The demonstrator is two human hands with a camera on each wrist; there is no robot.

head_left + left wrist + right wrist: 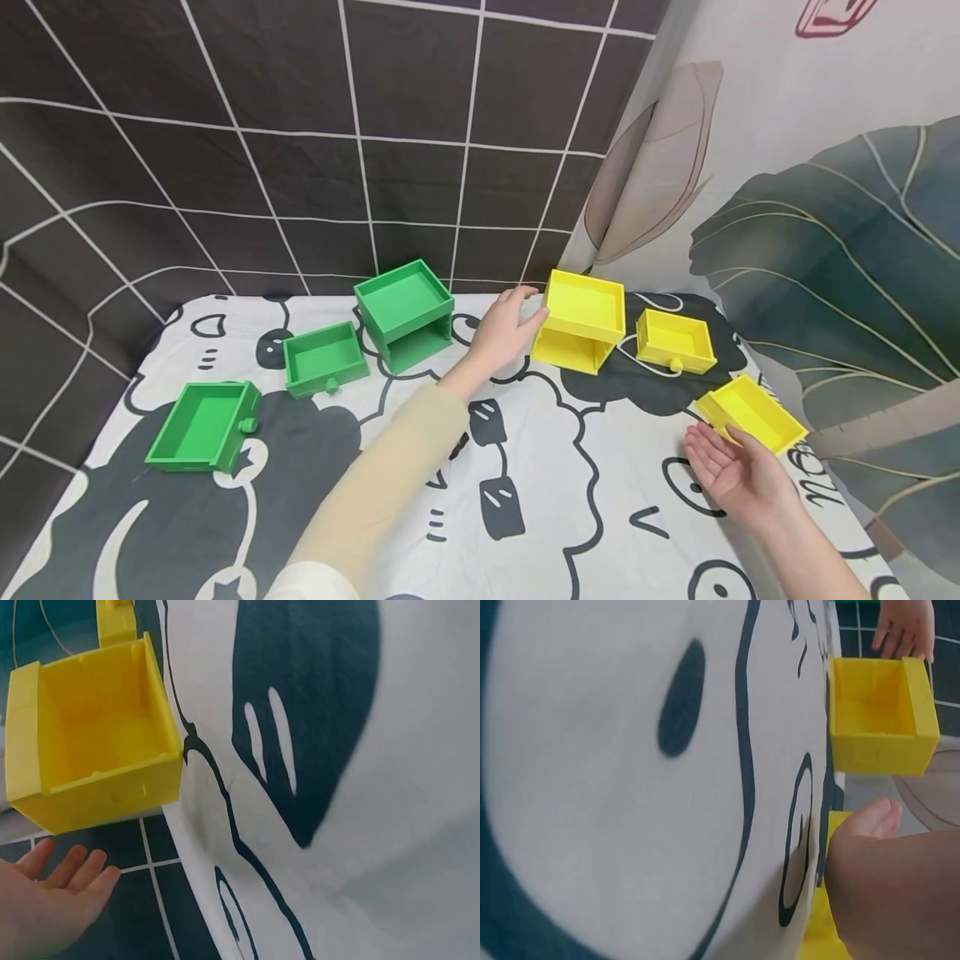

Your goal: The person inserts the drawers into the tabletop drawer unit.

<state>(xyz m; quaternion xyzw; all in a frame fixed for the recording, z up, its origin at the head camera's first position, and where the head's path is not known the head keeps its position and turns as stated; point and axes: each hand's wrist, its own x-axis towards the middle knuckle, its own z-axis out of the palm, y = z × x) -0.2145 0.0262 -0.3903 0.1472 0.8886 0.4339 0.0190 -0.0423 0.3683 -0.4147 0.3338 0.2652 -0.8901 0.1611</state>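
Observation:
A yellow box-shaped cabinet (585, 304), its lower slot facing front with no drawer in it, stands right of centre. My left hand (501, 335) reaches to its left side, fingers extended and thumb tip right at its edge. In the left wrist view, that hand (56, 904) is spread beside the cabinet (97, 727). My right hand (742, 479) is palm up with loosely bent fingers, holding nothing, just in front of a tilted yellow drawer (757, 412). Another yellow drawer (675, 340), with a round knob, lies between that drawer and the cabinet.
To the left stand a green cabinet (405, 312) with an open lower slot and two green drawers, one (325, 358) beside it and one (204, 427) nearer the front left. A patterned cloth (540, 467) covers the table. Dark gridded fabric (300, 167) hangs behind.

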